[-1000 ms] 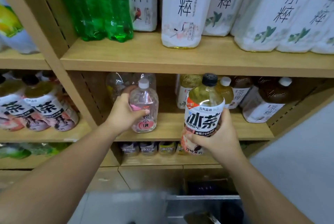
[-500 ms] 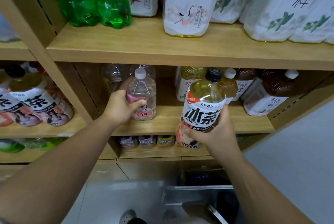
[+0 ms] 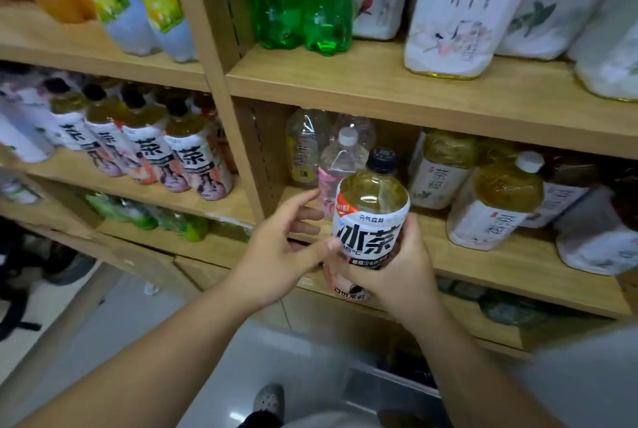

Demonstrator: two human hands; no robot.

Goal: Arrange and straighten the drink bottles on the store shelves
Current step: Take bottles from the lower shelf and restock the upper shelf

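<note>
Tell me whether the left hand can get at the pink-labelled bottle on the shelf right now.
Probably yes. The left hand is open, fingers stretched toward the pink-labelled bottle just behind them, nothing between. The iced tea bottle in the right hand covers only its right side.

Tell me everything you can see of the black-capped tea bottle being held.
The tea bottle is clear plastic with a black screw cap and pale yellow liquid showing at its shoulder. A white wrap label carries bold black characters and a red-orange patch; lower down it turns pinkish. It is held nearly upright in front of the middle shelf, not resting on it. The right hand grips its lower body; the left hand touches the label with its thumb.
</note>
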